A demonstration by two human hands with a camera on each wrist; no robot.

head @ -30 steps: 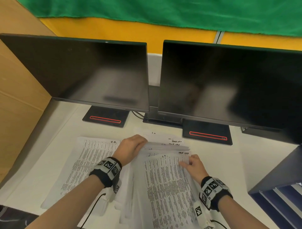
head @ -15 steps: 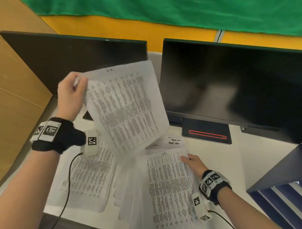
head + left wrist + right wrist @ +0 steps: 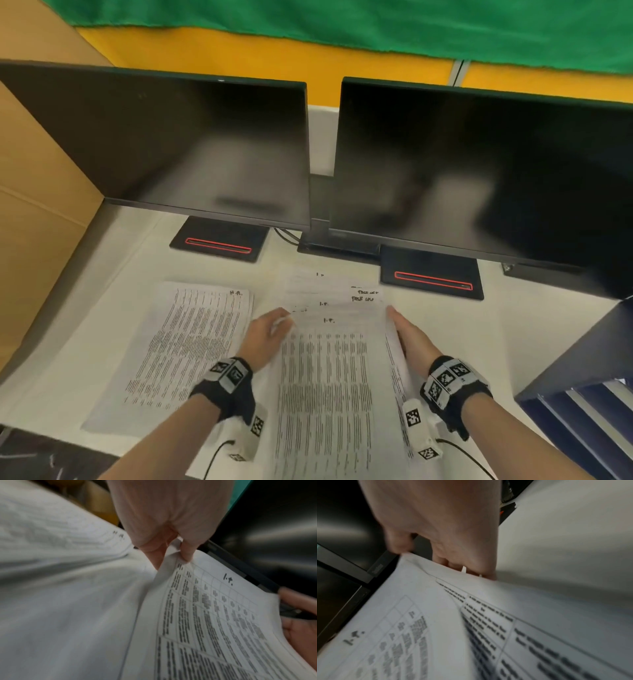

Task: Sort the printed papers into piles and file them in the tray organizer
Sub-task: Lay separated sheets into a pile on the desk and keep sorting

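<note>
Two piles of printed papers lie on the white desk. The left pile (image 3: 202,346) carries a handwritten "H.R." at its top. On the fanned middle pile (image 3: 366,291), the top sheet (image 3: 329,377) is a printed table marked "I.T." (image 3: 228,580). My left hand (image 3: 284,318) pinches that sheet's top left corner between thumb and finger (image 3: 176,555). At the pile's right edge my right hand (image 3: 394,315) holds the sheets, thumb on top and fingers at the edge (image 3: 436,561). The dark blue tray organizer (image 3: 582,394) stands at the right edge.
Two dark monitors (image 3: 178,147) (image 3: 479,178) on black bases (image 3: 219,240) stand along the back of the desk (image 3: 113,274). A brown partition (image 3: 30,205) closes the left side. Cables run from both wristbands over the front edge.
My left hand lifted a table sheet high to the left, then brought it back down onto the middle pile. My right hand stayed at the pile's right edge.
</note>
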